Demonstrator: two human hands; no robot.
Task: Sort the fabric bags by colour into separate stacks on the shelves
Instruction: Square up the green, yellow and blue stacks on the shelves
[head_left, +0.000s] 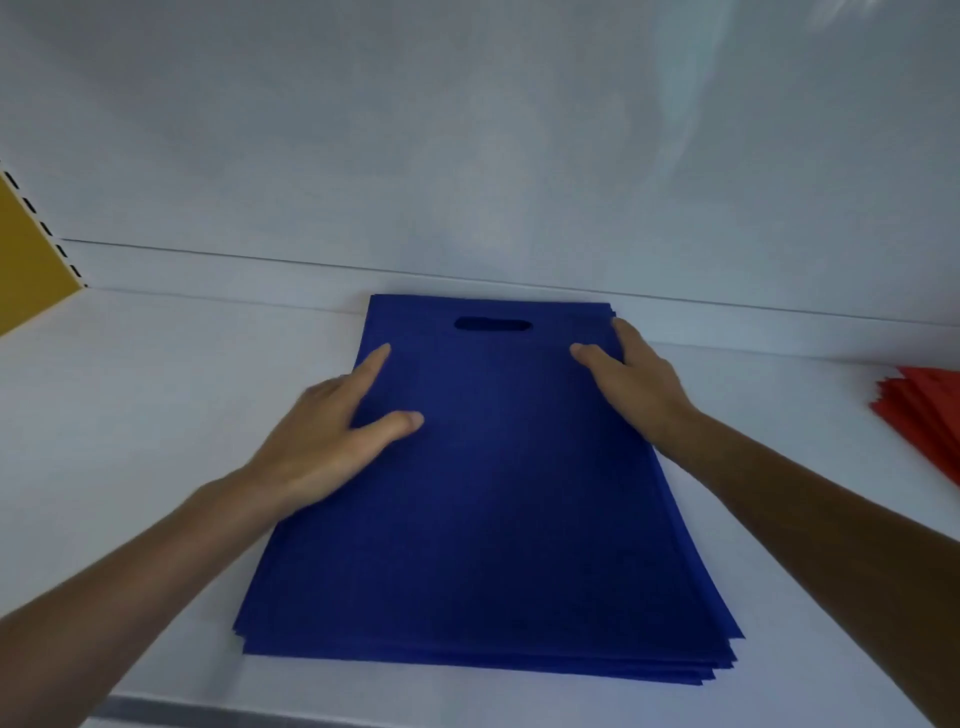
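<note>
A stack of several dark blue fabric bags (488, 519) lies flat on the white shelf (156, 395), its cut-out handle slot at the far end. My left hand (332, 431) rests on the stack's left edge, index finger and thumb stretched out over the top bag. On the right edge sits my right hand (631, 384), thumb lying on the top bag and fingers reaching along the far right side. A stack of red bags (919, 415) shows partly at the right border of the same shelf.
The white back wall (467, 156) stands close behind the blue stack. A yellow upright panel with slots (26, 249) bounds the shelf at the left. The shelf's front lip (208, 714) runs along the bottom.
</note>
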